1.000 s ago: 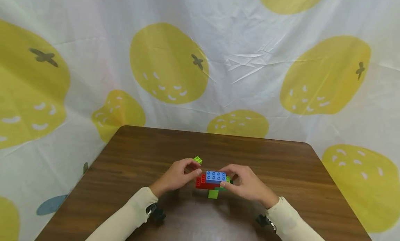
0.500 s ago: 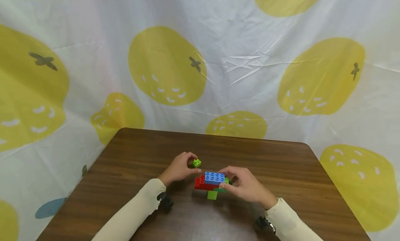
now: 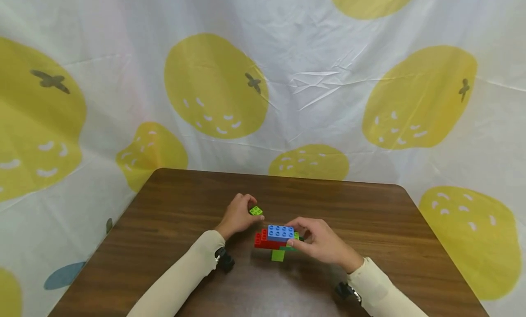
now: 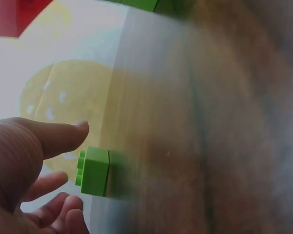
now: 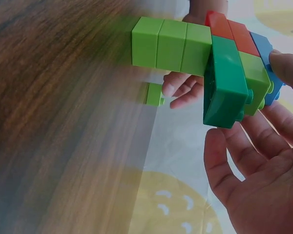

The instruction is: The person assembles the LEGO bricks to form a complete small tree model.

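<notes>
My right hand (image 3: 322, 241) holds a toy brick build by its top, thumb on the near side of the blue brick (image 3: 281, 233) and fingers behind. Under the blue brick are red bricks (image 3: 260, 240); the right wrist view also shows a dark green brick (image 5: 229, 80) and a column of lime bricks (image 5: 171, 45) standing on the table. My left hand (image 3: 238, 215) is beside a loose lime brick (image 3: 256, 210) with studs, farther back. In the left wrist view, thumb and fingers are spread apart, with that brick (image 4: 95, 170) just beyond the fingertips.
The brown wooden table (image 3: 197, 193) reaches back to a white curtain (image 3: 308, 102) printed with yellow fruit. A black wrist camera (image 3: 225, 260) sits at the left cuff, another wrist camera (image 3: 345, 290) at the right cuff.
My left hand has moved away from the build, back to the loose lime brick, which now shows between thumb and fingers. My right hand stays on the build.
</notes>
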{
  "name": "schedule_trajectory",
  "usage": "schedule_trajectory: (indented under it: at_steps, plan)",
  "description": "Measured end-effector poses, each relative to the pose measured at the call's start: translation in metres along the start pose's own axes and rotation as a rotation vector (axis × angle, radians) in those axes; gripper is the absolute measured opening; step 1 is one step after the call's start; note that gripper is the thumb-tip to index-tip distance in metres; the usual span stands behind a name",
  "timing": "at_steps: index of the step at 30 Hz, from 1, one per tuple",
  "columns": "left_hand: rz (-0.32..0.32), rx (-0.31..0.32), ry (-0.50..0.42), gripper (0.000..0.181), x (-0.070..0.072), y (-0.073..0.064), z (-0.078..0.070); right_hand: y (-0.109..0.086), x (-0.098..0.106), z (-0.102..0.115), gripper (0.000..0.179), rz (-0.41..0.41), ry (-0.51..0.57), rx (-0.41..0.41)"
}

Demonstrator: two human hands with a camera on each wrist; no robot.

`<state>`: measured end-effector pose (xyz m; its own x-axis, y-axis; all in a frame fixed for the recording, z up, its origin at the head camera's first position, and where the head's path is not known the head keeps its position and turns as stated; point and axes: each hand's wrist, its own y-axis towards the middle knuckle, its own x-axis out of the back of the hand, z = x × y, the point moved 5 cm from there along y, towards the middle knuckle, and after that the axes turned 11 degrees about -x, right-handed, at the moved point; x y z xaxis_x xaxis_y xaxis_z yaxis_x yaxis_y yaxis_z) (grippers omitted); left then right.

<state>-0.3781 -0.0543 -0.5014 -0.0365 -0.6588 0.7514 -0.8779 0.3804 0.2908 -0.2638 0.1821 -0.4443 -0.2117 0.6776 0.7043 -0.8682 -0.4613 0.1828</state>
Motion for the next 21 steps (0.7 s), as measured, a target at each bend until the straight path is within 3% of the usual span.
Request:
schedule_trajectory:
  at_steps: [13, 21]
  plan:
    - [0.049, 0.009, -0.037, 0.045, -0.003, 0.005, 0.009, -0.001, -0.001, 0.0, 0.033, 0.016, 0.008, -0.026]
    - [0.091, -0.023, -0.076, 0.038, 0.0, 0.003, 0.007, 0.0, -0.001, -0.001, 0.032, 0.024, 0.016, -0.034]
